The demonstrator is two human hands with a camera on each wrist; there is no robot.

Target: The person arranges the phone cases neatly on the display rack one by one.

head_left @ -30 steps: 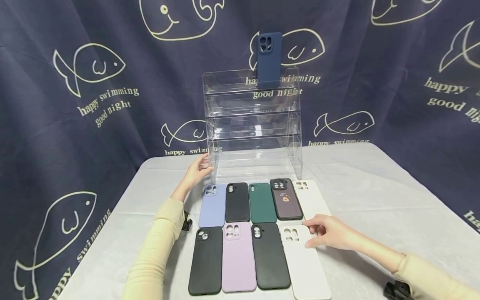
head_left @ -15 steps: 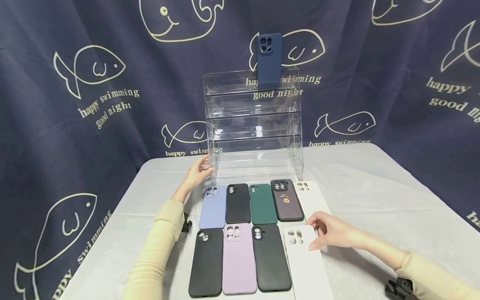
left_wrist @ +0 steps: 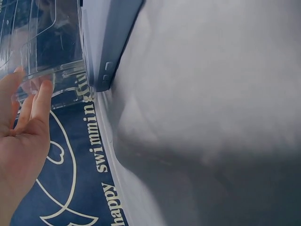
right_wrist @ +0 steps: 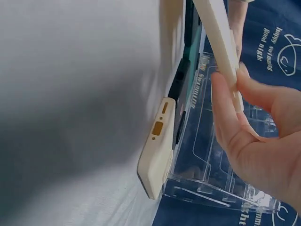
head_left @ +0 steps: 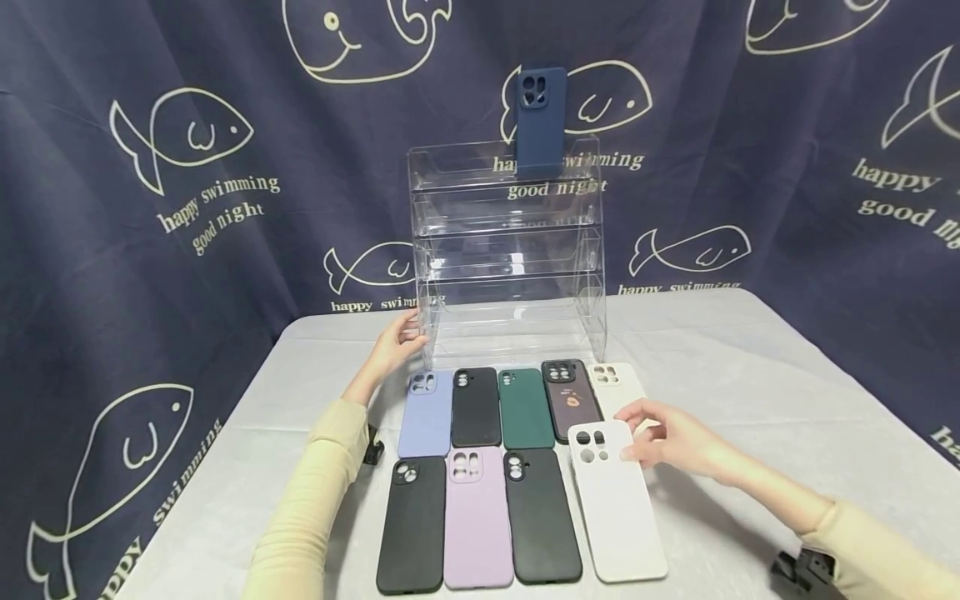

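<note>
My right hand (head_left: pixel 678 442) pinches a white phone case (head_left: pixel 618 512) by its upper right edge, with its top end raised off the table. In the right wrist view, thumb and fingers of the right hand (right_wrist: pixel 258 127) hold the white case (right_wrist: pixel 220 42) from both sides. At the lower left side of the clear tiered rack (head_left: pixel 510 312), my left hand (head_left: pixel 393 343) touches the panel with fairly straight fingers. The left wrist view shows the left hand (left_wrist: pixel 28 127) with fingertips against the clear rack (left_wrist: pixel 70 70). A dark blue case (head_left: pixel 541 125) stands in the top tier.
Before the rack lie light blue (head_left: pixel 427 417), black (head_left: pixel 476 408), green (head_left: pixel 526 408), dark printed (head_left: pixel 573 408) and white (head_left: pixel 618 392) cases. Nearer are black (head_left: pixel 412 525), purple (head_left: pixel 478 517) and another black case (head_left: pixel 543 517). A dark fish-print curtain (head_left: pixel 337 167) hangs behind.
My right hand has raised the top end of the nearer white case off the table, moving slightly up and to the right. My left hand stays at the rack's side.
</note>
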